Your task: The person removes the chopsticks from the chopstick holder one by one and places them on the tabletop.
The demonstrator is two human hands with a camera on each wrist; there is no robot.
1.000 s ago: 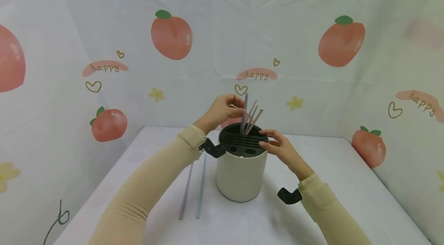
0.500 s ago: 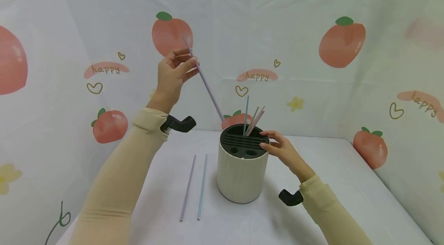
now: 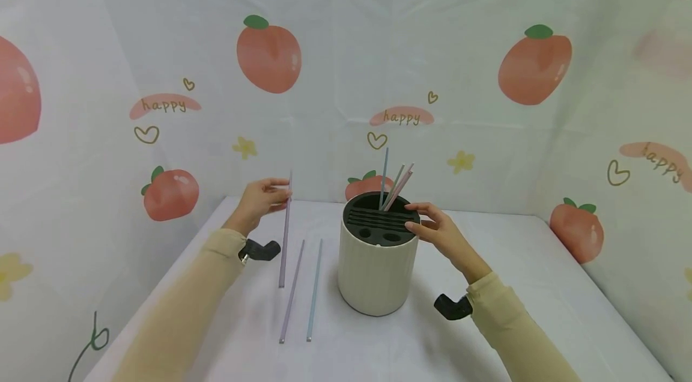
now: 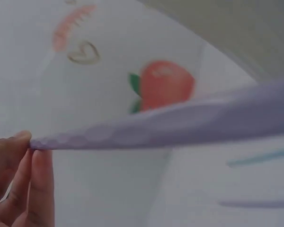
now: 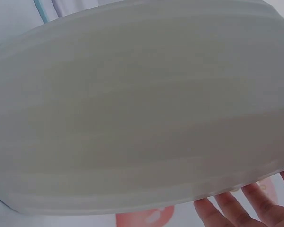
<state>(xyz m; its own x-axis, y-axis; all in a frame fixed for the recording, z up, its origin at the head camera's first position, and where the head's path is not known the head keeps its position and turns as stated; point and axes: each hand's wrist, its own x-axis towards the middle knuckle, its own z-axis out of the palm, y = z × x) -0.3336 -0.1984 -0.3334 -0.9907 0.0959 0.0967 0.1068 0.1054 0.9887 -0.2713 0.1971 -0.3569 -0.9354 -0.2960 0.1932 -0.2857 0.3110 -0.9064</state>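
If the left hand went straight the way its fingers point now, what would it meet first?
The left hand, pinching a purple stick, would probably meet the round pen holder first, though depth is unclear.

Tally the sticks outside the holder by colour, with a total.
Purple: 2, the purple stick in the left hand and the second purple stick on the table
Blue: 1, the blue stick on the table
Total: 3
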